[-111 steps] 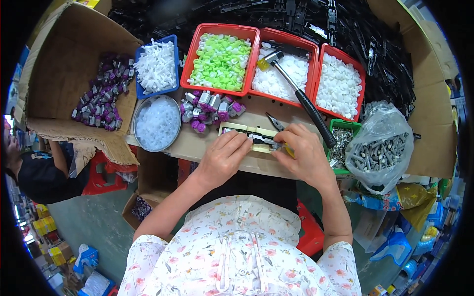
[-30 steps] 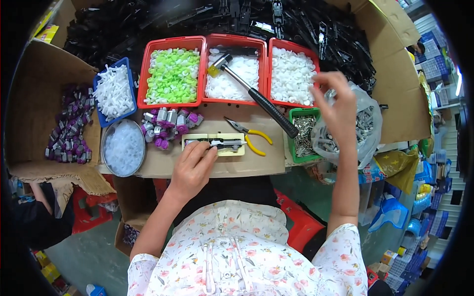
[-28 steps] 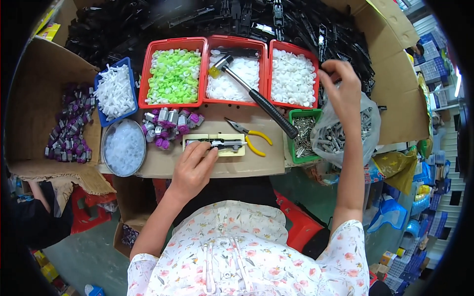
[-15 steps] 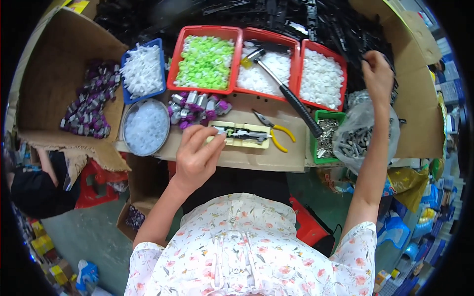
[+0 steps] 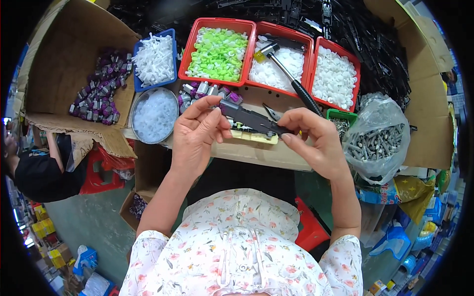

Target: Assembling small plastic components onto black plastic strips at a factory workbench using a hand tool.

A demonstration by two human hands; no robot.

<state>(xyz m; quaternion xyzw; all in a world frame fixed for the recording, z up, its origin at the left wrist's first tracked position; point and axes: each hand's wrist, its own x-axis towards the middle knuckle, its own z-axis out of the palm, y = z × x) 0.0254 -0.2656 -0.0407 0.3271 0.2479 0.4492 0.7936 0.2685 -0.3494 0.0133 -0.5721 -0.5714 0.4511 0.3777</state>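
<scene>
A long black plastic casing part [image 5: 251, 119] spans both hands, just above a cream-coloured fixture [image 5: 266, 139]. My left hand [image 5: 195, 130] pinches its left end, and my right hand [image 5: 318, 143] pinches its narrow right end. Small light parts show in the fixture beneath the casing, which hides most of them. Behind my right hand lies a pair of pliers [image 5: 269, 112], partly covered. A hammer [image 5: 305, 96] rests across the red bin of white parts. Close behind my left hand sits a pile of grey-and-purple motor-like parts [image 5: 210, 90].
Red bins hold green pieces [image 5: 219, 52] and white pieces [image 5: 335, 74]. A blue bin [image 5: 155, 59] of white pegs and a round dish [image 5: 154, 116] stand left. On the right are a green bin [image 5: 351, 117] and a bag of grey parts [image 5: 377, 143]. Black parts [image 5: 365, 44] heap behind.
My right hand has come from the black heap at the far right to the fixture. A black casing part is now between both hands. My left hand has lifted slightly. The view has shifted.
</scene>
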